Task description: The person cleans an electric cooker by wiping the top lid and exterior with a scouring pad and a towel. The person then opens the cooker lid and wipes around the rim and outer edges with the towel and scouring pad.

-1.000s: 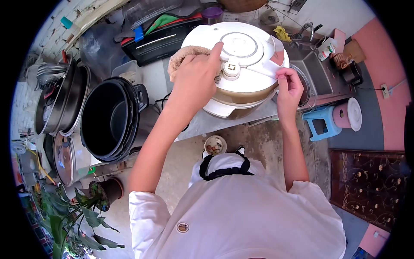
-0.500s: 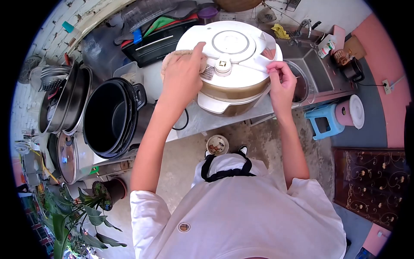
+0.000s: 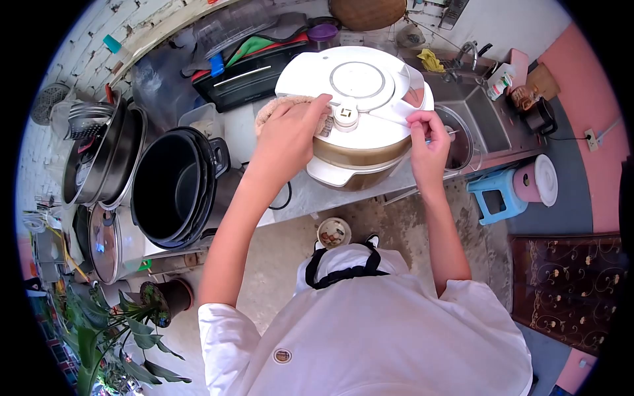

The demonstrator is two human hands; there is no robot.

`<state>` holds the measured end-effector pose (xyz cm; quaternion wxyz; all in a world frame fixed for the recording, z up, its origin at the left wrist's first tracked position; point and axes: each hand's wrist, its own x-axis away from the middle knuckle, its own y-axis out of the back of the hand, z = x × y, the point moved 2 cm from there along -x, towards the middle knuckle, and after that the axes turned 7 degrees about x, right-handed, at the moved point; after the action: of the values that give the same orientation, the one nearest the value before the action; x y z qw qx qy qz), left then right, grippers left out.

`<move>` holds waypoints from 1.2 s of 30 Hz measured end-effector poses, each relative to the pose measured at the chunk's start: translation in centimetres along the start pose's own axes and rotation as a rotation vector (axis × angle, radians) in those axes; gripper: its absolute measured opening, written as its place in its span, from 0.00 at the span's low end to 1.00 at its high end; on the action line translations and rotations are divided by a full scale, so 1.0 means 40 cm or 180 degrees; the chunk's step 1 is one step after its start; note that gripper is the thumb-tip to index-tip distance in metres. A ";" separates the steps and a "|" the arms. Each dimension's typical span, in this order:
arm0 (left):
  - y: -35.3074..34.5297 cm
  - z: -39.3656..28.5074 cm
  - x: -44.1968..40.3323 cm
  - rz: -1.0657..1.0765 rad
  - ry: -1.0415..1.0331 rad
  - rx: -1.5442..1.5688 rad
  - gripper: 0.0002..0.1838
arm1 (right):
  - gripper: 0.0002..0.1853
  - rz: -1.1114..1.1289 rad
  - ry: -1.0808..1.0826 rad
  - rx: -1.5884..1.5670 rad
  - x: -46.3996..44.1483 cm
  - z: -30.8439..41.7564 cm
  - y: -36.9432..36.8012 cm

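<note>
A white-lidded electric pressure cooker (image 3: 360,79) with a gold-brown body stands on the counter in front of me. My left hand (image 3: 290,135) presses a beige cloth (image 3: 271,111) against the lid's left side, its fingers closed over the cloth and its thumb near the round steam valve (image 3: 345,117). At the lid's right edge is my right hand (image 3: 430,142), fingers curled in a pinch. Whatever lies between those fingertips is too small to make out; a thin pale tip shows beside the knuckles. The lid sits on the body.
Black inner pots (image 3: 168,188) and metal basins (image 3: 105,158) stand on the left. Behind is a black oven-like box (image 3: 257,76). To the right are a sink (image 3: 492,122), a metal pot (image 3: 460,142) and a blue stool (image 3: 495,198). A bowl (image 3: 333,232) lies on the floor.
The whole view has shifted slightly, so the cooker appears lower. Both hands stay at the same sides of the lid, with the left still on the cloth.
</note>
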<state>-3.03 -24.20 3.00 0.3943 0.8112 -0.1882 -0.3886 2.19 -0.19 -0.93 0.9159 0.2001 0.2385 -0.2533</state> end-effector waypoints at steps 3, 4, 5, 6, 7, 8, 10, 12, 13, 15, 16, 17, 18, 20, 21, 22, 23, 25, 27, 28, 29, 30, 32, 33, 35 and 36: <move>0.013 0.020 -0.003 -0.0363 0.0331 -0.0320 0.30 | 0.04 0.0065 0.0013 0.0012 -0.002 0.000 0.005; 0.028 0.025 -0.007 -0.0547 0.0681 -0.0235 0.30 | 0.05 0.0129 -0.0003 0.0021 -0.006 0.003 0.007; 0.043 0.017 -0.006 -0.0544 0.0655 -0.0248 0.30 | 0.05 0.0102 0.0003 0.0011 -0.007 0.013 0.011; 0.073 -0.003 0.004 -0.1075 0.0919 0.0337 0.26 | 0.06 0.0001 -0.0118 -0.0286 -0.002 0.029 0.022; 0.100 -0.022 0.012 -0.1596 0.1174 0.0937 0.23 | 0.06 -0.0104 -0.0233 -0.0580 0.006 0.041 0.034; 0.125 -0.043 0.016 -0.2037 0.0998 0.1153 0.23 | 0.08 -0.0074 -0.0049 -0.0625 0.020 0.053 0.045; 0.164 -0.090 0.014 -0.2829 0.0781 0.1834 0.21 | 0.13 0.0284 0.0302 -0.0489 0.051 0.123 0.042; 0.173 -0.140 0.008 -0.3312 0.0761 0.2735 0.20 | 0.45 0.1500 -0.0351 -0.1656 0.068 0.224 -0.008; 0.152 -0.163 0.009 -0.3318 0.0760 0.2753 0.20 | 0.54 0.1775 -0.0813 -0.2500 0.096 0.242 -0.056; 0.087 -0.197 0.000 -0.2563 0.0674 0.4030 0.23 | 0.49 0.1753 -0.0392 -0.2863 0.095 0.237 -0.115; 0.061 -0.201 -0.002 -0.1946 0.0303 0.3254 0.27 | 0.45 0.1563 -0.1046 -0.3335 0.075 0.262 -0.109; 0.039 -0.208 -0.005 -0.1350 -0.0038 0.2458 0.31 | 0.40 0.1364 -0.1714 -0.3780 0.061 0.272 -0.109; 0.033 -0.240 -0.004 -0.1198 -0.0066 0.1781 0.33 | 0.34 0.1413 -0.1517 -0.3689 0.040 0.255 -0.105; 0.044 -0.284 0.006 -0.1087 -0.0068 0.1110 0.36 | 0.29 0.1448 -0.1360 -0.3229 0.000 0.261 -0.081; 0.053 -0.291 0.013 -0.1216 0.0038 0.1262 0.36 | 0.26 0.1453 -0.1142 -0.2842 -0.027 0.264 -0.073; 0.060 -0.284 0.024 -0.1290 0.0097 0.1347 0.35 | 0.24 0.1224 -0.0364 -0.2132 -0.071 0.274 -0.059; 0.067 -0.277 0.035 -0.1365 0.0153 0.1434 0.35 | 0.22 0.0986 0.0415 -0.1411 -0.127 0.288 -0.045; 0.075 -0.225 0.073 -0.1349 0.0210 0.1301 0.28 | 0.21 0.0883 0.0856 -0.0692 -0.256 0.301 -0.018; 0.016 -0.139 0.064 -0.1636 0.0379 0.1471 0.22 | 0.21 0.1937 0.0517 -0.0336 -0.363 0.282 -0.025; -0.022 -0.098 0.047 -0.1666 0.0345 0.1377 0.20 | 0.21 0.2162 0.0980 0.0162 -0.379 0.254 -0.053; -0.057 -0.073 0.041 -0.1691 0.0311 0.1286 0.18 | 0.22 0.2596 0.1028 0.0733 -0.376 0.233 -0.089; -0.087 -0.060 0.038 -0.1700 0.0253 0.1302 0.16 | 0.23 0.2863 0.1151 0.0972 -0.341 0.206 -0.120; -0.130 -0.051 0.019 -0.1889 0.0123 0.1202 0.14 | 0.26 0.3166 0.1790 0.1258 -0.305 0.139 -0.175; -0.142 -0.046 0.015 -0.1925 0.0129 0.1217 0.14 | 0.27 0.3202 0.2298 0.1285 -0.304 0.134 -0.197; -0.162 -0.037 0.017 -0.2027 0.0230 0.1121 0.16 | 0.27 0.3427 0.2270 0.1303 -0.319 0.121 -0.243; -0.167 -0.041 0.012 -0.2103 0.0272 0.1100 0.18 | 0.27 0.3464 0.2560 0.1152 -0.308 0.130 -0.281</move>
<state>-1.46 -19.55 -1.83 0.1125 0.8982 0.0375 -0.4233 -11.67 -7.08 7.13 0.7056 0.5187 0.3789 0.2992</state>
